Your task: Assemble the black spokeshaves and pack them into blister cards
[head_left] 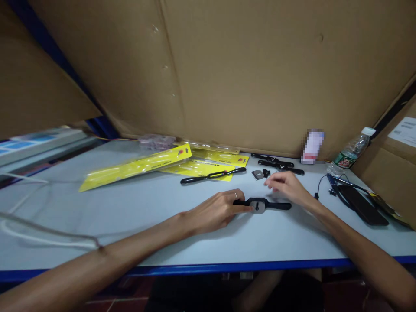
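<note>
A black spokeshave (278, 206), fitted with a grey blade (258, 207), is held near the table's front edge by the left hand (222, 210); its left handle is gripped between thumb and curled fingers. The right hand (286, 186) is raised just beyond the right handle, its fingers slightly bent and narrowly spaced, with nothing seen grasped. Loose metal blades (258, 174) are seen near its fingertips. Another spokeshave (212, 175) is laid partly over yellow packaging cards (139, 167); a labelled bottle (348, 157) is placed at right.

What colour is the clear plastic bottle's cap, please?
The cap is white, clearest in the head view.
</note>
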Available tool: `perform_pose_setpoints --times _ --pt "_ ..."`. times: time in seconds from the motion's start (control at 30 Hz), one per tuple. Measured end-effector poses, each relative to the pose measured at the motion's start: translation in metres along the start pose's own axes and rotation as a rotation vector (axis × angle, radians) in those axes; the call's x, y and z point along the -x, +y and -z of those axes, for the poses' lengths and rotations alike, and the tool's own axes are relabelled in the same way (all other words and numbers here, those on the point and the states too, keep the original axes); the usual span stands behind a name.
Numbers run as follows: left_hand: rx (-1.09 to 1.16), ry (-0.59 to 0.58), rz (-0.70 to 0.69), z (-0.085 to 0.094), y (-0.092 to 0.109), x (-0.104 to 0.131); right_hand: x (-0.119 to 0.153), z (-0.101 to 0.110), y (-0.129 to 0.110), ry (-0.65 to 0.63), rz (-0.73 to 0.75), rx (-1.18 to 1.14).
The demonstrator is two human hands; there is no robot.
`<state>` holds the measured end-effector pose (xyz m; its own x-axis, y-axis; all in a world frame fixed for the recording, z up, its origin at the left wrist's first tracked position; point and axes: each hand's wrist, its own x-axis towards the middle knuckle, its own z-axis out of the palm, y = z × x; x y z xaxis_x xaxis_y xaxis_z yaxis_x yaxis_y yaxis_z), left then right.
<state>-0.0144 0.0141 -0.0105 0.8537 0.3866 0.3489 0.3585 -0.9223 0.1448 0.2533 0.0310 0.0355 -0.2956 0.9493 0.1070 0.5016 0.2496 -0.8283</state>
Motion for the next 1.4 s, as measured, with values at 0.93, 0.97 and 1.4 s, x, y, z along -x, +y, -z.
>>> perform_pose_setpoints --times 0.93,0.97,1.4 --pt "-0.035 0.008 0.055 0.006 -0.001 -0.004 -0.007 0.106 0.057 -0.319 -0.197 0.513" --pt "-0.034 0.001 0.067 0.006 -0.001 -0.004 -0.007 0.104 0.054 -0.313 -0.19 0.476" --pt "-0.018 0.006 0.079 0.004 -0.002 -0.005 0.009 0.003 -0.007 -0.183 -0.113 -0.36"
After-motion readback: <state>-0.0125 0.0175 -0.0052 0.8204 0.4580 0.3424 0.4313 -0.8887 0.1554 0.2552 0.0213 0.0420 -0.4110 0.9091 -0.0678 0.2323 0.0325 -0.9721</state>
